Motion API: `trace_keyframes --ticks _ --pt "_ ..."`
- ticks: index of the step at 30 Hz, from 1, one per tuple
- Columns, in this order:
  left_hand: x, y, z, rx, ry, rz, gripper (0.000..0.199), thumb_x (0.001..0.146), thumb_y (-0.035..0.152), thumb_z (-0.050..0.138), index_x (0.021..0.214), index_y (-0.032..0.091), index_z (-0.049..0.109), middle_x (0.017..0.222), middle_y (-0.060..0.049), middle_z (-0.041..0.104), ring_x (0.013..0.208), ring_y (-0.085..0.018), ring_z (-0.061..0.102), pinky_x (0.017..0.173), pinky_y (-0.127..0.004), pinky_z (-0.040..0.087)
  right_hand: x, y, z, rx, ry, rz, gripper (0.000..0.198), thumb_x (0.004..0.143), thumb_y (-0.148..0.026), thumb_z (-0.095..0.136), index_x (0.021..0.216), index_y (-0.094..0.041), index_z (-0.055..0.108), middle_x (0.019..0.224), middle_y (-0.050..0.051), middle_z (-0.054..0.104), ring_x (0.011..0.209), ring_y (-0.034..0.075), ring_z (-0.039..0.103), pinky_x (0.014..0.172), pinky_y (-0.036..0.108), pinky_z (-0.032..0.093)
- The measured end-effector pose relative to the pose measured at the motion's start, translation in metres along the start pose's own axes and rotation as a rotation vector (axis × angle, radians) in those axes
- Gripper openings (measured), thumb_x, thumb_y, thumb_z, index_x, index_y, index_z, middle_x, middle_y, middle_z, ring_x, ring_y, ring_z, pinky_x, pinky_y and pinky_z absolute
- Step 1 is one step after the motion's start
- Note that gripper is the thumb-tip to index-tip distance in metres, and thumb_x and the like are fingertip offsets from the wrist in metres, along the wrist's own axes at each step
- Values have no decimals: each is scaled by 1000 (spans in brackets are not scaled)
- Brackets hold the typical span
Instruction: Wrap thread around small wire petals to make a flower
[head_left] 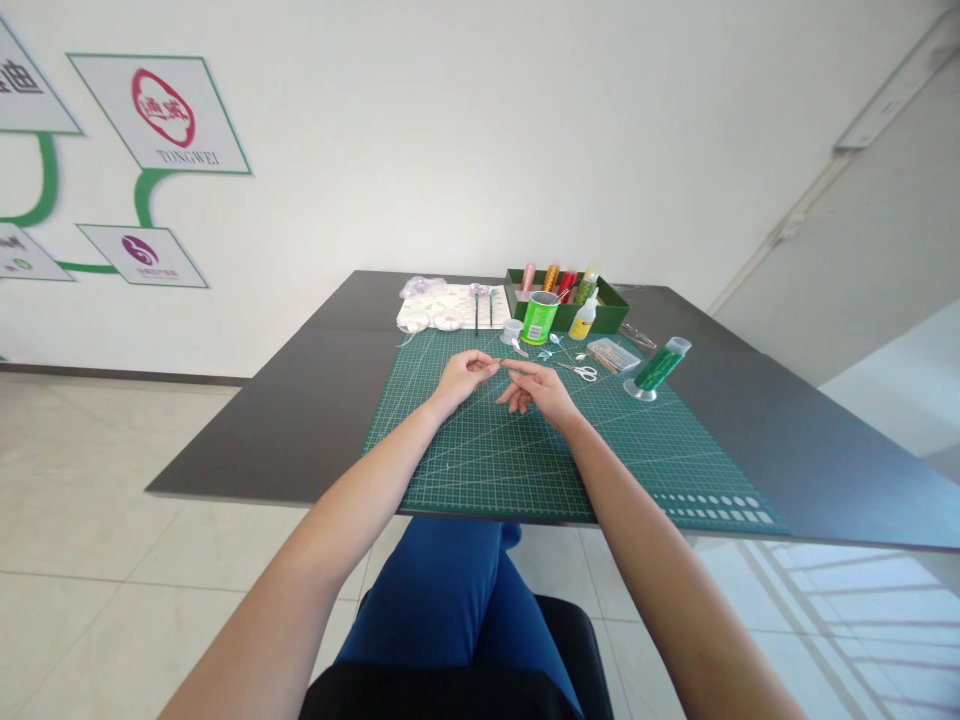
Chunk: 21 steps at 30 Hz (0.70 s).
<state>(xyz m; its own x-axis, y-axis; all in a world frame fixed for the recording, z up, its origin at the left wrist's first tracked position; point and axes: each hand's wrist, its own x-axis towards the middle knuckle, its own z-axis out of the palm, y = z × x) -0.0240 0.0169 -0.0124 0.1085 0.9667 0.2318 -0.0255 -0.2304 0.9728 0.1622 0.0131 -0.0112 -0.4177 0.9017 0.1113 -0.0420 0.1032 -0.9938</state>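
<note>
My left hand [466, 377] is over the green cutting mat [495, 460], its thumb and forefinger pinched together. Whatever lies in that pinch is too small to make out. My right hand [546, 392] points its stretched forefinger at the left fingertips and meets them. Its other fingers hang apart and loosely bent, with nothing visible in them. Just beyond the hands lie white-handled scissors [586, 373], a small clear tub [511, 330] and several tiny pale pieces. A clear flat case [613, 355] rests to the right.
A green box [615, 318] holding several coloured rolls stands at the back, behind a green can [538, 320] and a glue bottle [583, 316]. Two dark sticks [476, 315] lie on a white pad [457, 295]. A green roll [660, 367] stands tilted at right.
</note>
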Motion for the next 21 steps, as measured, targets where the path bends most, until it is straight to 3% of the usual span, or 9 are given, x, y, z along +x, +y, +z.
trace_keyframes --ticks 21 --pt "2 -4 0 -21 -18 12 31 70 35 83 80 13 65 59 3 56 50 -7 43 50 -21 33 1 2 -1 2 -8 -1 64 81 -50 71 130 -10 61 68 8 76 45 15 63 40 22 42"
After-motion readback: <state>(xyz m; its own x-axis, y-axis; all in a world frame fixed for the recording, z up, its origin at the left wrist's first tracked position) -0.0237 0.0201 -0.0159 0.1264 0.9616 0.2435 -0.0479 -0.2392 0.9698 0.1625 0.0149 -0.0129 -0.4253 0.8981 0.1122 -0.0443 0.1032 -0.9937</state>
